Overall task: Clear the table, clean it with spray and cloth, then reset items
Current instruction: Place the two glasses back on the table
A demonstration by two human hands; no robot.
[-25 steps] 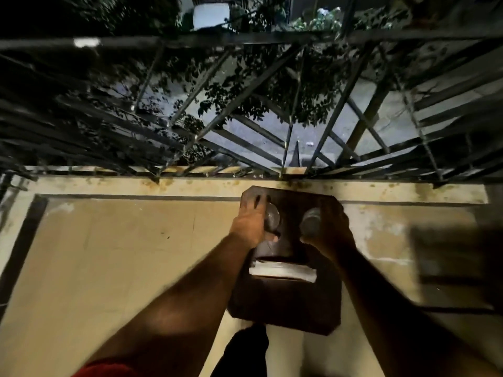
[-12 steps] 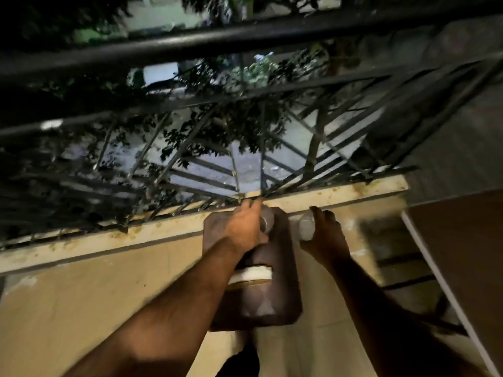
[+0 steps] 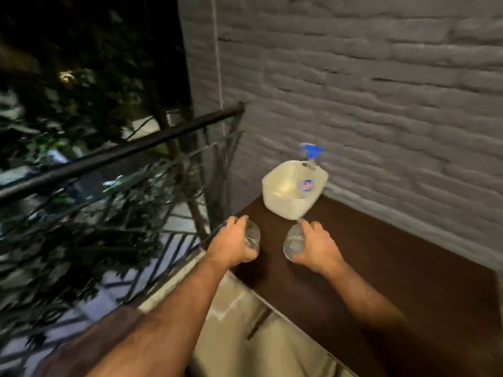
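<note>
My left hand (image 3: 231,244) grips a clear drinking glass (image 3: 251,236) over the near left corner of the dark brown table (image 3: 381,268). My right hand (image 3: 315,247) grips a second clear glass (image 3: 292,242) just to the right, also above the tabletop. Whether either glass touches the table I cannot tell. A cream plastic basket (image 3: 288,194) stands at the table's far end by the wall. A spray bottle with a blue trigger head (image 3: 311,151) rises behind the basket.
A grey brick wall (image 3: 367,91) runs along the far and right side of the table. A black metal railing (image 3: 122,151) borders the balcony on the left, with trees beyond. Beige floor tiles (image 3: 239,333) lie below the table edge.
I have turned right from the small stool at the railing to the brown table. Both hands lifted the glasses off the stool and carried them over the table.
</note>
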